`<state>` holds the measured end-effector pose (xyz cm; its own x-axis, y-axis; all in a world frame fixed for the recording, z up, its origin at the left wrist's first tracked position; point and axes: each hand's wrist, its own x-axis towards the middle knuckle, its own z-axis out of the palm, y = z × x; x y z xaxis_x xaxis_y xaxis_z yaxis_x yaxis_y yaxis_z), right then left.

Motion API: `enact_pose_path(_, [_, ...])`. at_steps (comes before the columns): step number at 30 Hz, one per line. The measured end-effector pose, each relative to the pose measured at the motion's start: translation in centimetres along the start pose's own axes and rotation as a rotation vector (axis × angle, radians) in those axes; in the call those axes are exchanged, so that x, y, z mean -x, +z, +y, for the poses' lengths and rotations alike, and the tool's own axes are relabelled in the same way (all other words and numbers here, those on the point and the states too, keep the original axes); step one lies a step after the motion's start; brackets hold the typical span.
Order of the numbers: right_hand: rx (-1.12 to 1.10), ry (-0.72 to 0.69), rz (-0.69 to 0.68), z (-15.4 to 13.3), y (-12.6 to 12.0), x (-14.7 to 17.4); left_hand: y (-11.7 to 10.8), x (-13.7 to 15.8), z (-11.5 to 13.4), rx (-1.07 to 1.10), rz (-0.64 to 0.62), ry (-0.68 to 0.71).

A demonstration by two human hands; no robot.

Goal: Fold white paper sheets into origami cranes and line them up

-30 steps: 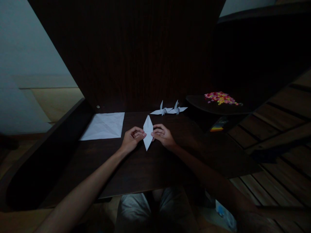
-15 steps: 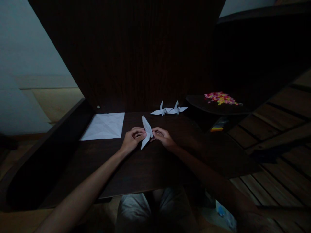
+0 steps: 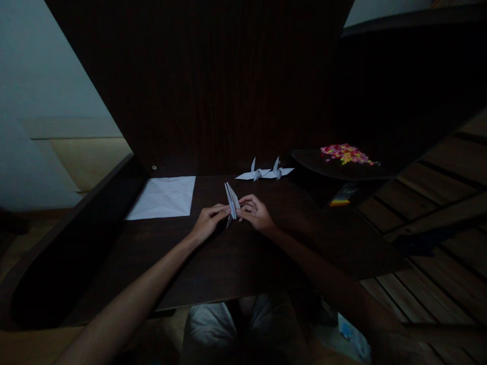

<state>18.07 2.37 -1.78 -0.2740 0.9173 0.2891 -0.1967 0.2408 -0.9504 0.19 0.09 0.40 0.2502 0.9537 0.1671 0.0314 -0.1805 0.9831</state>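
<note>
Folded paper (image 3: pixel 233 200): is standing narrow between the two hands, near the middle of the surface (image 3: pixel 213 274), its far end leaning left and its layers parting slightly there; a small darker tip is poking out at the near end. Whether it is touching the surface, one cannot tell.
Left hand (image 3: pixel 208 221): is pinching the folded paper from the left, thumb and fingers closing on its lower part.
Right hand (image 3: pixel 257 213): is gripping its right side, thumb pressing near the lower end, fingers curling behind.
Change in the paper: a second ago it was showing a broad, flat diamond; half a second ago it was slanting, with a long near tip; now it is presenting a slim edge, and less of that tip is showing.
Change in the hands: both are keeping almost the same spots.
White sheet (image 3: pixel 163 197): is lying creased and flat, left of the left hand, staying put.
Paper cranes (image 3: pixel 251 175): two are sitting side by side, far and right of the folded paper, unmoved.
Colourful bits (image 3: pixel 345 153): are lying heaped on the shelf (image 3: pixel 309 158) at far right.
</note>
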Motion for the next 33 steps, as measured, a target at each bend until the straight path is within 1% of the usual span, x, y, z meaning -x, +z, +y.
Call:
enact_pose_path(3, [0.007, 0.032, 0.033, 0.0, 0.0, -0.1, 0.1, 0.1, -0.1, 0.094, 0.000, -0.056])
enact_pose_path(7, [0.042, 0.058, 0.046, 0.0, -0.1, -0.1, 0.4, 0.3, 0.2, 0.094, 0.018, -0.088])
enact_pose_path(11, [0.060, 0.053, 0.063, 0.0, -0.1, -0.1, 0.5, 0.3, 0.2, 0.111, 0.048, -0.107])
enact_pose_path(16, [0.037, 0.076, 0.023, -0.3, -0.1, 0.0, 0.3, 0.1, -0.3, 0.142, 0.069, -0.094])
enact_pose_path(18, [0.034, 0.064, 0.014, -0.3, -0.1, 0.1, 0.3, 0.0, -0.4, 0.155, 0.074, -0.093])
enact_pose_path(24, [0.012, 0.050, 0.021, -0.1, -0.3, 0.0, 0.3, 0.0, -0.6, 0.193, 0.031, -0.051])
enact_pose_path(28, [-0.009, 0.054, 0.013, 0.0, -0.2, 0.0, 0.3, -0.1, -0.8, 0.183, 0.074, -0.028])
enact_pose_path(33, [-0.035, 0.063, 0.026, -0.3, -0.2, 0.0, 0.2, -0.1, -0.7, 0.164, 0.124, -0.036])
